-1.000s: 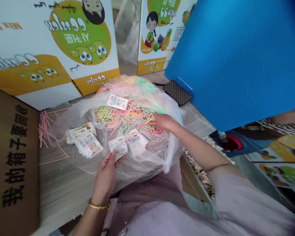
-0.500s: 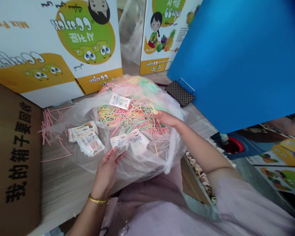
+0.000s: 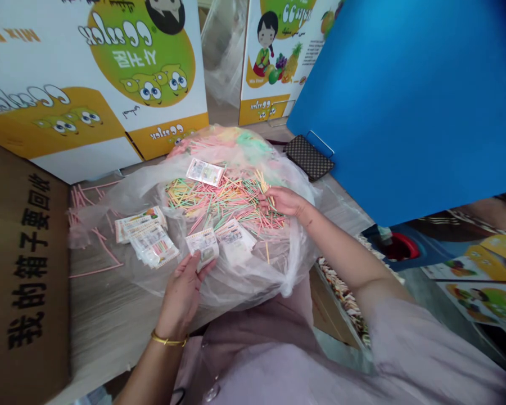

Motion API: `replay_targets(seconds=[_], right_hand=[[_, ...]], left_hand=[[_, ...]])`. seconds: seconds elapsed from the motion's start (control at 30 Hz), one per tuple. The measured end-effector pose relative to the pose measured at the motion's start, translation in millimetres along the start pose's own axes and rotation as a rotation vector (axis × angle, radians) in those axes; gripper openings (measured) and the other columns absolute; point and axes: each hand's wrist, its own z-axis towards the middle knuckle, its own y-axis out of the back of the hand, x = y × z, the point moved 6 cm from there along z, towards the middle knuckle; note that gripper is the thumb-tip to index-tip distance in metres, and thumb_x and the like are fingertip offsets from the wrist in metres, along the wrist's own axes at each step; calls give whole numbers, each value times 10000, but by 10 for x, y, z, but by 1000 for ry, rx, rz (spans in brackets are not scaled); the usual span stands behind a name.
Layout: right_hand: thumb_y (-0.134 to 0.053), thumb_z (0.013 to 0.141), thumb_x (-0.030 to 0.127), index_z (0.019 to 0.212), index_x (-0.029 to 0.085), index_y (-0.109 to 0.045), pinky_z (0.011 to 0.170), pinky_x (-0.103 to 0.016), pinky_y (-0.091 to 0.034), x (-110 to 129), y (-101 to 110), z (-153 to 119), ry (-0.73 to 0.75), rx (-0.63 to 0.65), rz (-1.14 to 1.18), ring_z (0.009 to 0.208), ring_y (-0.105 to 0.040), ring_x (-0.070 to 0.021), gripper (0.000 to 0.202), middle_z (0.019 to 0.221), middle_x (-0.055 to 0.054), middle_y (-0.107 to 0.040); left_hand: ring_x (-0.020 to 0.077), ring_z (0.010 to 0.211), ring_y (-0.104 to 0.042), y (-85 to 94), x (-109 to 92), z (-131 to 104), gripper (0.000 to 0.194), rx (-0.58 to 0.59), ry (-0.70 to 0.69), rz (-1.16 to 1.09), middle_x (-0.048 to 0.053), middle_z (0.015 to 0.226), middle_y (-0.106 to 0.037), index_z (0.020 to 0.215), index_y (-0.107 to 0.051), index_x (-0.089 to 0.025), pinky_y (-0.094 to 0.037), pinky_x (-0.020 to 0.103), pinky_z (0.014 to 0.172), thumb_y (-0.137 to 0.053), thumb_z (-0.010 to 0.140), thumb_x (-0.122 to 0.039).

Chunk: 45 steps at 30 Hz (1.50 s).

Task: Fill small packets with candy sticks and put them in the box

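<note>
My left hand (image 3: 189, 275) pinches the lower edge of a small printed packet (image 3: 203, 245) between thumb and fingers. At the right of a heap of thin pink, yellow and green candy sticks (image 3: 219, 199), my right hand (image 3: 280, 201) has its fingers closed around a few sticks, with pale yellow ends poking up. The heap lies in a large clear plastic bag (image 3: 236, 287) spread open on the table. More packets (image 3: 236, 239) lie just right of the held one. Filled packets (image 3: 152, 242) are piled to the left, and another packet (image 3: 205, 171) rests on the heap.
Printed cartons (image 3: 164, 124) stand behind the bag, and a brown carton (image 3: 25, 281) is at the left. Loose pink sticks (image 3: 96, 242) lie on the table (image 3: 105, 315). A checkered pouch (image 3: 309, 157) sits by a blue panel (image 3: 405, 112) on the right.
My right hand has lifted slightly at the heap, and its fingers now show around the sticks. My left hand keeps its hold on the packet, almost unmoved.
</note>
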Motion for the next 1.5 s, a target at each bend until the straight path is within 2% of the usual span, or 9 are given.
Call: replay_targets(seconds=[0.27, 0.5, 0.67, 0.83, 1.03, 1.2, 1.3, 1.4, 1.5], right_hand=[[-724, 893, 531, 748, 223, -405, 431, -193, -296, -36, -187, -45, -58, 8, -215, 485, -319, -65, 467, 621, 79, -365], [-730, 864, 595, 924, 206, -599, 397, -199, -142, 38, -504, -119, 95, -120, -346, 452, -173, -53, 415, 600, 101, -272], [-606, 960, 512, 1027, 223, -688, 504, -227, -329, 37, -1168, -349, 209, 4, -608, 518, -408, -96, 307, 651, 46, -477], [-550, 1010, 405, 1058, 233, -739, 826, -276, -445, -7, -1492, -360, 351, -53, -1015, 932, -653, -194, 260, 971, -31, -726], [-527, 1042, 404, 1154, 229, -739, 857, -280, -436, 172, -1337, -296, 413, -130, -1164, 972, -667, -199, 297, 1072, -47, -753], [-520, 1037, 335, 1219, 264, -742, 924, -281, -435, 288, -1363, -487, 452, 83, -1249, 1085, -663, -204, 296, 1189, -24, -745], [-511, 1039, 349, 1224, 272, -741, 908, -281, -449, 260, -1342, -533, 403, 97, -1250, 1054, -673, -208, 305, 1154, -17, -756], [-524, 1036, 362, 1225, 282, -727, 887, -293, -457, 289, -1116, -468, 319, -19, -1328, 1049, -671, -234, 288, 1119, -30, -759], [-553, 1018, 321, 1319, 195, -646, 833, -339, -459, 453, -668, -426, 179, -382, -1540, 991, -678, -294, 339, 1027, -122, -754]], left_hand=[[176, 888, -691, -76, -21, 7, 338, 25, -12, 15, 35, 908, -773, 762, -769, -163, -611, 397, 933, -949, 574, -379], [215, 972, -707, -96, 6, 115, 358, -24, -23, 21, 41, 924, -784, 810, -778, -169, -563, 423, 982, -940, 556, -361], [188, 887, -710, -138, 23, 200, 368, -28, -39, 23, 12, 844, -762, 765, -764, -175, -554, 402, 983, -954, 513, -364], [200, 891, -716, -209, 7, 217, 358, -10, -57, 26, -5, 803, -753, 743, -751, -194, -563, 389, 959, -957, 504, -362], [243, 1080, -691, -163, -47, 154, 395, 32, -105, 64, 66, 1061, -790, 891, -803, -200, -539, 416, 1017, -896, 623, -475], [195, 954, -678, -32, -56, 175, 386, -11, -181, 187, 23, 912, -775, 863, -800, -205, -505, 389, 1045, -891, 639, -507], [179, 896, -667, -27, -93, 192, 386, -29, -191, 138, 11, 887, -753, 823, -768, -202, -537, 388, 994, -910, 604, -487], [156, 847, -651, 22, -205, 199, 392, -90, -219, 32, -14, 854, -716, 754, -714, -201, -573, 387, 938, -939, 545, -444], [136, 815, -646, 130, -311, 206, 364, -147, -249, -14, -35, 829, -691, 724, -679, -204, -583, 379, 931, -942, 548, -382]])
